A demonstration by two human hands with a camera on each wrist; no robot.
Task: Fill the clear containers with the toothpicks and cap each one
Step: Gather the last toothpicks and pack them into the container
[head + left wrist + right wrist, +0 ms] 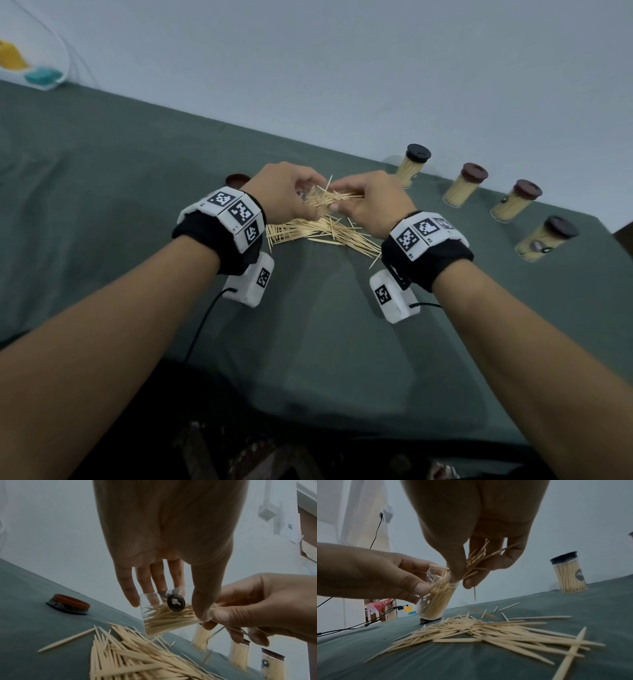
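My left hand (284, 192) grips a clear container (164, 612) (435, 599), tilted and partly filled with toothpicks, just above the green cloth. My right hand (370, 202) pinches a bunch of toothpicks (476, 559) at the container's open mouth. One toothpick (474, 594) hangs below my right fingers. A loose pile of toothpicks (322, 233) (137, 660) (488, 632) lies on the cloth under both hands. A brown cap (237, 179) (70, 603) rests on the cloth to the left of my left hand.
Several filled, capped containers (412, 164) (464, 183) (515, 198) (544, 236) stand in a row at the right by the wall. The green cloth (102, 205) covers the table. Cables (359, 623) trail at the far left edge.
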